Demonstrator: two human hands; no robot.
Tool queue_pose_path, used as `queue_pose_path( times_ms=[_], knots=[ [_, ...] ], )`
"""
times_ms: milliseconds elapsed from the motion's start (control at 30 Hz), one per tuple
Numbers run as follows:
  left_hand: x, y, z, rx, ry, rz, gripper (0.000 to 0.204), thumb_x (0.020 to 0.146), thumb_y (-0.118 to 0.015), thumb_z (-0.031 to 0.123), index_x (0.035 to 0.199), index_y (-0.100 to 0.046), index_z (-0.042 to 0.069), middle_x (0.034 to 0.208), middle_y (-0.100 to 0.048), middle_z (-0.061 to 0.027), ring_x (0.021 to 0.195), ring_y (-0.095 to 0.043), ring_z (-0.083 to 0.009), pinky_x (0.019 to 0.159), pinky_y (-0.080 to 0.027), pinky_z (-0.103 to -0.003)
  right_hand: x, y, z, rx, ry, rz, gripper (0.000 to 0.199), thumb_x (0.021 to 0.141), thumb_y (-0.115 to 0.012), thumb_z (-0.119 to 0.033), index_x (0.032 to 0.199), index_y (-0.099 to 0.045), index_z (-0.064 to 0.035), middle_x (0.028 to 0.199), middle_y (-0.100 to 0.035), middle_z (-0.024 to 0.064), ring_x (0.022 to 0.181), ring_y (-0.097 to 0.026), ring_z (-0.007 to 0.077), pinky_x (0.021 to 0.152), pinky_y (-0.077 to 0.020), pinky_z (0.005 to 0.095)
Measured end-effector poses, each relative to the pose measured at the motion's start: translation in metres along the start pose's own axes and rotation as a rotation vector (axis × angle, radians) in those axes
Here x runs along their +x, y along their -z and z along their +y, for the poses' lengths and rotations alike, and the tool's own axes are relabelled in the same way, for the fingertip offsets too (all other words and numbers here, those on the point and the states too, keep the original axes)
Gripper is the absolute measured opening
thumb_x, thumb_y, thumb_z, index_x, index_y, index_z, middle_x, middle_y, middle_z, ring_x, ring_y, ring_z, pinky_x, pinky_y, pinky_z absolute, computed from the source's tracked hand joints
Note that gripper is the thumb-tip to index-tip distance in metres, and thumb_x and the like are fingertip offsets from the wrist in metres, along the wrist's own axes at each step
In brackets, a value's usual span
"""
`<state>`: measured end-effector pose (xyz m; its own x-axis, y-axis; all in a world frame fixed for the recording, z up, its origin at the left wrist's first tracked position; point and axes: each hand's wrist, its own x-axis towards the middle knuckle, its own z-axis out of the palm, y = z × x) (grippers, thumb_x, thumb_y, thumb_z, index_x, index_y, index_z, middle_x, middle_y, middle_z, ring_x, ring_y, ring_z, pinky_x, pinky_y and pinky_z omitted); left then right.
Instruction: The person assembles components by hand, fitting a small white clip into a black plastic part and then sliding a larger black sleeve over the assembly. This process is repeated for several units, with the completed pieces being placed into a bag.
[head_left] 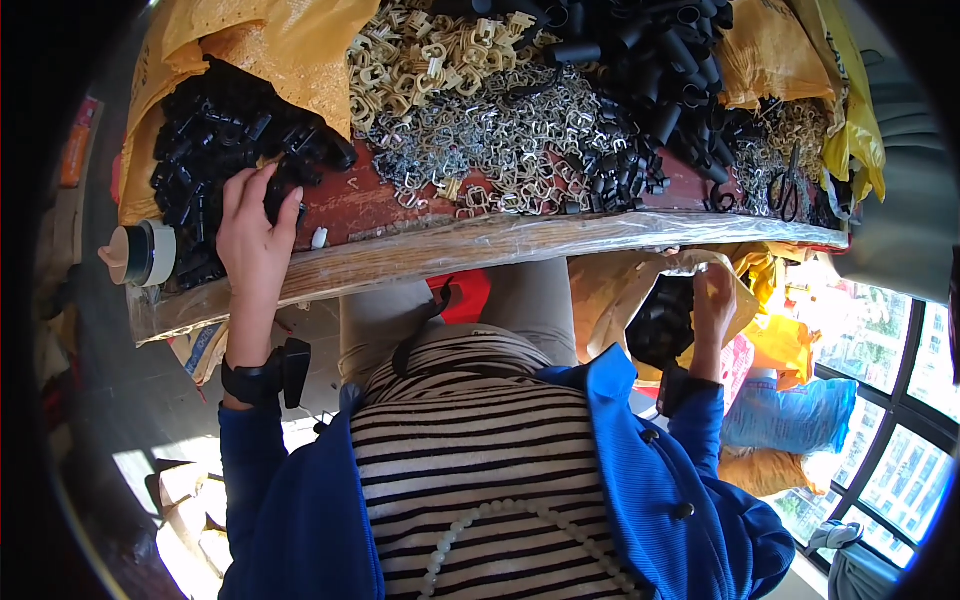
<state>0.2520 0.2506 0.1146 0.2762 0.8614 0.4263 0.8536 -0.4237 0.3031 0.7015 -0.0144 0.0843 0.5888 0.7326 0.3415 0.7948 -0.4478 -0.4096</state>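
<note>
The fingers of the left hand (pixel 258 225), left of centre in the frame, are curving over the right side of a heap of black plastic parts (pixel 205 150), the thumb standing apart from the forefinger; a dark part is showing in the gap, though I cannot tell whether it is being gripped. The fingers of the right hand (pixel 714 300), right of centre, are bending at the mouth of an open tan sack (pixel 605 300) below the table edge; what they are holding, if anything, I cannot tell. More black pieces (pixel 662 320) are lying inside that sack. The black heap is spilling from an orange-yellow sack (pixel 290 65) at upper left, onto a worn red tabletop (pixel 370 205). A small white piece (pixel 320 238) is lying near the left thumb, and a cream-coloured round object (pixel 155 252) is sitting at the far left. Farther out, cream clips (pixel 430 65) are piling up at top centre, silver metal clips (pixel 510 125) are spreading below them, and black tubes (pixel 665 75) are heaping at upper right. The person is wearing a blue jacket (pixel 645 450) and a striped top (pixel 480 430); sunlit windows (pixel 910 440) are filling the lower right.
</note>
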Motion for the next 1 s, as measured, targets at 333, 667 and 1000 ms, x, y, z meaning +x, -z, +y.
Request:
queue_pose_path(
  times_ms=[333, 667, 1000],
  knots=[
    [-0.005, 0.004, 0.003, -0.06, 0.087, -0.402, 0.028, 0.07, -0.061, 0.018, 0.093, -0.055, 0.004, 0.094, -0.051, -0.01, 0.078, -0.053, -0.0282, 0.066, -0.042, -0.032, 0.045, -0.097, -0.224, 0.428, 0.806, -0.447, 0.014, 0.068, -0.058, -0.004, 0.081, -0.056, -0.0015, 0.075, -0.053, 0.0097, 0.063, -0.053, 0.0263, 0.057, -0.043, 0.0325],
    [-0.012, -0.007, -0.005, -0.329, -0.098, -0.157, 0.018, 0.07, -0.06, 0.007, 0.086, -0.056, 0.001, 0.09, -0.052, -0.0122, 0.079, -0.053, -0.0266, 0.069, -0.043, -0.029, 0.037, -0.139, -0.252, 0.168, 0.766, -0.571, 0.009, 0.071, -0.051, -0.013, 0.074, -0.049, -0.0053, 0.074, -0.048, 0.0097, 0.064, -0.053, 0.029, 0.055, -0.0443, 0.037],
    [0.012, -0.037, 0.061, -1.062, 0.656, 0.002, 0.024, 0.085, -0.045, 0.017, 0.103, -0.052, 0.002, 0.083, -0.054, -0.0024, 0.065, -0.048, -0.007, 0.056, -0.037, -0.017, 0.089, -0.118, -0.198, 0.033, 0.721, -0.701, 0.019, 0.068, -0.05, -0.011, 0.085, -0.057, -0.009, 0.09, -0.051, 0.0112, 0.075, -0.056, 0.0279, 0.059, -0.0474, 0.036]
  ],
)
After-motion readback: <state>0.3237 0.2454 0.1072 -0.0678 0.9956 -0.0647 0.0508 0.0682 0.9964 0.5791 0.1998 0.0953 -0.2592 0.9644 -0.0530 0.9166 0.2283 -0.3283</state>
